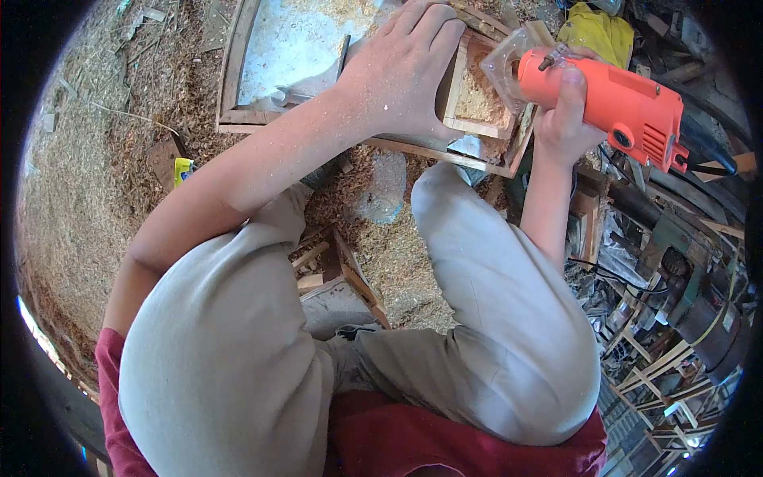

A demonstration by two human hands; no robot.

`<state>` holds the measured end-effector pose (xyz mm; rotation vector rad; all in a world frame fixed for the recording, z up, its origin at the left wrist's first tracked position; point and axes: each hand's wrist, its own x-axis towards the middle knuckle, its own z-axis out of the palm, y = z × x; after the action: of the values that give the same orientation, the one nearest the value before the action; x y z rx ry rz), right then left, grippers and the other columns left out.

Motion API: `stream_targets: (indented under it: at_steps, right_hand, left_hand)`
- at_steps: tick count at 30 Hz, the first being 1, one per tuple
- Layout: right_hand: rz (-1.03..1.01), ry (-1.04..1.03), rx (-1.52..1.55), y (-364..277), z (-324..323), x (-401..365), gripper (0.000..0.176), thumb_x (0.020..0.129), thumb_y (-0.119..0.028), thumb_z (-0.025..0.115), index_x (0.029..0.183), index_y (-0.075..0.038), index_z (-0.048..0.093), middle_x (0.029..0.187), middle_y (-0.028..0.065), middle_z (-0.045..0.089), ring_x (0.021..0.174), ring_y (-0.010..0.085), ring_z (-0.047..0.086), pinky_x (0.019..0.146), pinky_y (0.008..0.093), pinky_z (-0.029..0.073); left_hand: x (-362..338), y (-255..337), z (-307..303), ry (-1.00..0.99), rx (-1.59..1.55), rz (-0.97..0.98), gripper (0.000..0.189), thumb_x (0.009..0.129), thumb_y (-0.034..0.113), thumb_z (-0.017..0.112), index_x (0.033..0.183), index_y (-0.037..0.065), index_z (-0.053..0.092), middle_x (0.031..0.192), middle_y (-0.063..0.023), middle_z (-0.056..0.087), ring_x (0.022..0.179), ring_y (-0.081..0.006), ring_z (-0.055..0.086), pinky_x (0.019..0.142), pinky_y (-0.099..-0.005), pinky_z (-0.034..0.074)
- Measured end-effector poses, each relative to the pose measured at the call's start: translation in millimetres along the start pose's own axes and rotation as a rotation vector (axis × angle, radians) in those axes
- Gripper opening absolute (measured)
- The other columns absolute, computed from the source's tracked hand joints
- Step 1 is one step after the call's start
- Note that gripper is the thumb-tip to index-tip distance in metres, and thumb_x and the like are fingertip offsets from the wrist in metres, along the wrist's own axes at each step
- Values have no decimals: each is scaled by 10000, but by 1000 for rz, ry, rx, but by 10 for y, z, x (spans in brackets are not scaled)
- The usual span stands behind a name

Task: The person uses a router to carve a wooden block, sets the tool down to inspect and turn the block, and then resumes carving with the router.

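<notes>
A: Item one, nearest?
B: Two knees (493,302) in pale trousers, just this side of the wooden frame (475,127). Sawdust (397,254) lies thick on the floor between the knees and up to the frame.
A: The frame itself?
B: Small and boxed, with thin rails and shavings heaped inside. Likely light and stiff, weakest at the corners, with dusty faces apt to slide. Best pinned flat from above or taken by a long rail.
A: Left hand?
B: Left hand (401,67) is laid palm down on the frame's left part. Its fingers (433,20) are stretched out flat, grasping nothing, only pressing.
A: Right hand?
B: Right hand (566,111) is at the frame's right edge, fingers clenched round the neck of an orange router (628,103).
A: Router, particulars?
B: Hard plastic body with a motor inside, so probably dense for its size. A black cord (703,147) leaves the end away from the frame. The clear base plate (509,63) sits over the frame's right rail; whether it touches the wood, cannot tell. The plate looks brittle. Hold the router by the body, where the hand is, never by plate or cord.
A: Beyond?
B: A yellow cloth (596,32), just past the frame's far right corner.
</notes>
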<state>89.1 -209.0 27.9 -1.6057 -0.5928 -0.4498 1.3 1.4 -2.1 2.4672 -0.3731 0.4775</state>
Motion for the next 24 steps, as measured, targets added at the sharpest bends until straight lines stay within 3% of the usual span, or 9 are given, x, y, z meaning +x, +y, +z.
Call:
stream_targets:
  at_steps: [24]
  right_hand:
    - [-28,6,26,-42,156,52,376,841,-115,743,1153,9,576,1048,143,695,933,250,691,902,395,567]
  left_hand:
    - [-14,18,9,20,25,-4,1090,616,620,821,1308,-150,482,1370,-290,490,1391,-429,413,1199,-504,311]
